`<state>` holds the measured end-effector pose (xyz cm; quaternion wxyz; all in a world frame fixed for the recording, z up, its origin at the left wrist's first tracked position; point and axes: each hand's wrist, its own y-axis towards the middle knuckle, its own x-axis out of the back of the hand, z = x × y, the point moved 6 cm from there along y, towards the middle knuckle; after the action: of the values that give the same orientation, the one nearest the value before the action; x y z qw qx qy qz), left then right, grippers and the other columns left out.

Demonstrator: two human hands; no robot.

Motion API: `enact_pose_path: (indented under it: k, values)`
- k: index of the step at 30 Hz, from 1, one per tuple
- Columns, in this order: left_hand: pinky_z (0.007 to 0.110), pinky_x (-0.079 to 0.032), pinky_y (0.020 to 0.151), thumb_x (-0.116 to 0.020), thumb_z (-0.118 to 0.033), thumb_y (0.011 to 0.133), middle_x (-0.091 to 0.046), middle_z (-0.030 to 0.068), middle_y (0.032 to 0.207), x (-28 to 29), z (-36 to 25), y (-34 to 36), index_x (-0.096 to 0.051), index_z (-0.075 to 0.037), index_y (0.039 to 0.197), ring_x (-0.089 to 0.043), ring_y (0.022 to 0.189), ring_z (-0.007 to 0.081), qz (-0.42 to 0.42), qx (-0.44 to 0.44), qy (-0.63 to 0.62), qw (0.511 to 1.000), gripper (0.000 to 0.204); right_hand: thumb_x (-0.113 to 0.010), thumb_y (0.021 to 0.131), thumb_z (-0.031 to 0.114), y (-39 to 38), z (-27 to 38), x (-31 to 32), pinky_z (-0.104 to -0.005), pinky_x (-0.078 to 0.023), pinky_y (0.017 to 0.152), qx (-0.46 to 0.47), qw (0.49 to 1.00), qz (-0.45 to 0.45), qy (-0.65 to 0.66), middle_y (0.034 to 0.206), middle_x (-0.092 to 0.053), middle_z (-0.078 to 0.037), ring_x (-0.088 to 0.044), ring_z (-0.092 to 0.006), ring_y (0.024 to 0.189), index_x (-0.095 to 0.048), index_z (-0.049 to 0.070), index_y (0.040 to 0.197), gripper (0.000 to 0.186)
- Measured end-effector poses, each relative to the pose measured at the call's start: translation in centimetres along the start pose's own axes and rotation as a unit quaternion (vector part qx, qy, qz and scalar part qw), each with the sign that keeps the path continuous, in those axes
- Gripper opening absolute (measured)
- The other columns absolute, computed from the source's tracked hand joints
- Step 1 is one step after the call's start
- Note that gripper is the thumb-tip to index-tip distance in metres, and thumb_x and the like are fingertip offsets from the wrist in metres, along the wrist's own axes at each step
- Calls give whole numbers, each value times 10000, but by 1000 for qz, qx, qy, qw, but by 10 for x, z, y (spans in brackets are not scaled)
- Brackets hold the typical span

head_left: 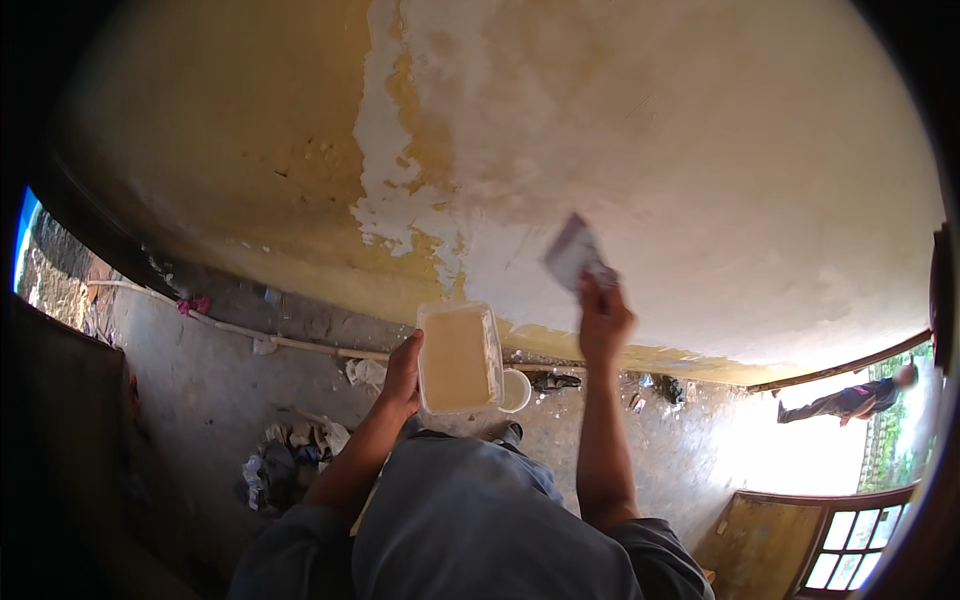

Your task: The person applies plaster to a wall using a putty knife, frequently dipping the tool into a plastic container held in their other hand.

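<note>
My left hand [403, 365] grips the side of a clear rectangular plastic tub [460, 360] with smooth beige contents. My right hand [604, 315] holds a flat scraper [572, 250], blurred by motion, in front of the wall [650, 140]; whether it touches the surface I cannot tell. The wall is yellow on the left, with a ragged white strip of patching [385, 170] and a broad pale, mottled area to the right. A white round container [514, 392] sits below, just right of the tub, partly hidden by it.
A pale pole [320, 345] lies along the wall's foot among scraps and bags. A heap of rags [290, 455] is on the floor [200, 400] at left. Another person [850, 400] is in the bright doorway at right, near a wooden door or shutter [760, 540] and a paned window [850, 545].
</note>
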<state>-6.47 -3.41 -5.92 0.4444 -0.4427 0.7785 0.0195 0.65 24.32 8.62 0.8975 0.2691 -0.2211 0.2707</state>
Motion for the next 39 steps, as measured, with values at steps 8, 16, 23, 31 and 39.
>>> enact_pose_path:
  k: [8,16,23,31,39]
  values:
    - [373,-569,911,-476,-385,1047,-658,132,1209,15,7,16,-546,2,1322,-678,1063,226,22,36,-72,996,480,-618,959,183,42,49,-104,-434,-535,595,127,991,-36,7,811,-685,-187,-682,-371,703,-613,51,976,134]
    - [371,-575,891,-495,-387,1042,-668,113,1174,15,-2,5,-568,-4,1298,-679,1053,208,-1,2,-1,1000,466,-676,920,71,1,-105,17,-265,-467,568,-153,910,-134,361,927,-721,-58,-636,-125,704,-655,37,1128,212]
    - [388,-573,906,-486,-384,1044,-659,119,1184,35,-2,6,-553,-2,1313,-673,1071,219,1,-2,-38,999,472,-728,909,99,-1,59,-90,-250,-573,635,-201,770,134,591,971,-708,-101,-724,-217,901,-620,42,1114,238]
    - [398,-566,910,-526,-412,1021,-652,125,1183,43,-36,-20,-550,-7,1309,-668,1067,230,-67,-19,-58,996,498,-672,966,151,75,109,-139,-308,-605,716,-130,718,93,678,946,-695,-56,-698,-184,843,-623,79,1080,144]
    - [399,-567,905,-555,-421,1007,-643,140,1204,69,-46,-16,-540,5,1319,-671,1074,239,-104,-61,-13,993,528,-688,960,242,-88,-19,-177,-273,-549,668,-242,749,113,606,830,-626,-53,-629,-191,765,-623,103,1048,177]
